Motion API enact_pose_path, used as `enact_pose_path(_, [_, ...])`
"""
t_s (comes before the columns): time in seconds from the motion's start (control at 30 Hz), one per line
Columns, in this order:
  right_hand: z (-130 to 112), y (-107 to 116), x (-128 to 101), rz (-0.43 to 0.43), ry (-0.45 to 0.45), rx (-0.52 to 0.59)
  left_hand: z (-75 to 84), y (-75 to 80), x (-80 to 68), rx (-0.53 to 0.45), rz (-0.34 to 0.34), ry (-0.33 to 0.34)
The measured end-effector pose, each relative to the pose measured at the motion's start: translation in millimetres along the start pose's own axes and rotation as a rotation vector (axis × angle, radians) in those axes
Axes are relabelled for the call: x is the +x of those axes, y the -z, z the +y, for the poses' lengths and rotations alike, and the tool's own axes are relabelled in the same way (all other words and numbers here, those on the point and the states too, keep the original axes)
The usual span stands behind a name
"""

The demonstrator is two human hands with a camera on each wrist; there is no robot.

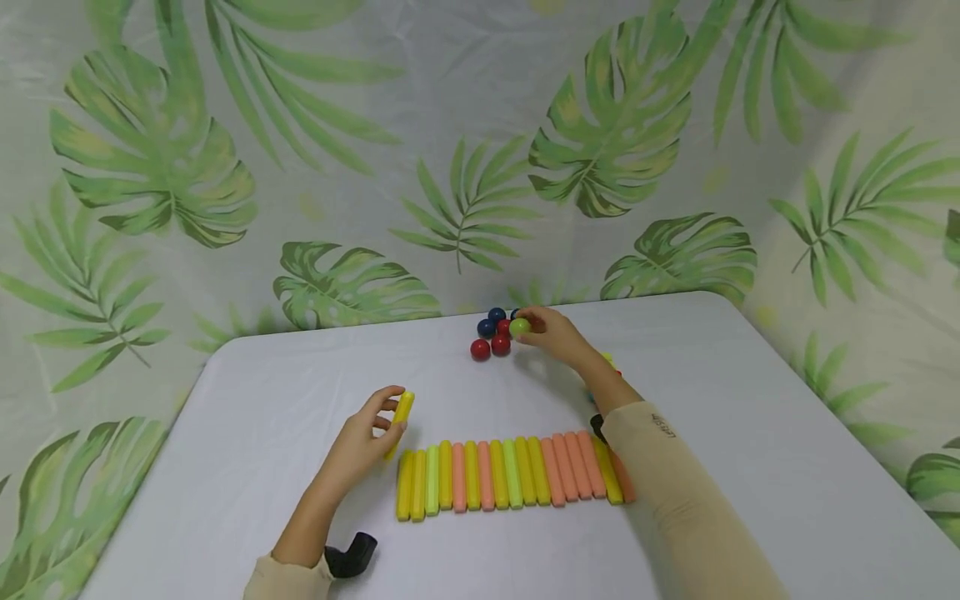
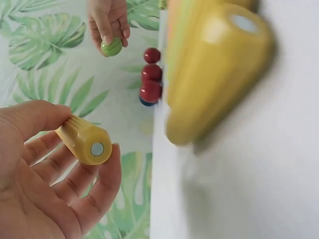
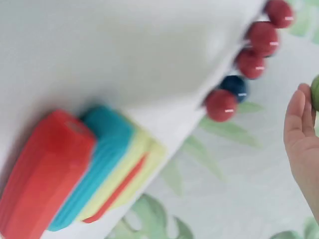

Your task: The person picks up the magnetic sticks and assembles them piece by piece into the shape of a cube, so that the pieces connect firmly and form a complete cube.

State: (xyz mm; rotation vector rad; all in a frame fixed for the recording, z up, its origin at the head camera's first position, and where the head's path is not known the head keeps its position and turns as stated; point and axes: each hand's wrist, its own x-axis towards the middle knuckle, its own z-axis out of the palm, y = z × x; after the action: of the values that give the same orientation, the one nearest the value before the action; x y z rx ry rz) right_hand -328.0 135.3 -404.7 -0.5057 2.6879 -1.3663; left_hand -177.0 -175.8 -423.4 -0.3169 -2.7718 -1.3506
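Note:
My left hand (image 1: 357, 439) is left of centre above the table and pinches a yellow magnetic rod (image 2: 85, 140) between thumb and fingers. The rod has a round silvery disc in its end. At the back of the table, my right hand (image 1: 553, 335) grips a light green ball (image 1: 520, 327) with its fingertips. Just beside that ball lie red balls (image 1: 481, 349) and dark blue balls (image 1: 486, 327), some partly hidden by it and the hand. In front of both hands runs a side-by-side row of yellow, light green and salmon rods (image 1: 510, 473).
Red, teal and yellow rods (image 3: 107, 144) lie on the right, mostly hidden by my right forearm in the head view. The white table (image 1: 292, 383) ends at a leaf-patterned curtain (image 1: 480, 100). Black straps (image 1: 351, 557) hang at my wrists.

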Motion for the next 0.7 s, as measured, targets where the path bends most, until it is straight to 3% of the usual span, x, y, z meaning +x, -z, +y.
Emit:
enact_pose_path(0.3, [-39.3,-16.5,-32.1,-0.152,0.147,0.341,24.2,-16.0,21.3,-0.088,0.002,-0.125])
enact_pose_path(0.53, [-73.0,-30.4,-56.1,-0.260,0.245,0.400,30.8,-29.0,23.2,-0.090,-0.028,-0.127])
enact_pose_path(0.7, [-80.2,-34.9,-62.4,-0.299,0.261,0.418,30.9,-31.6,21.2,-0.089,-0.033,-0.131])
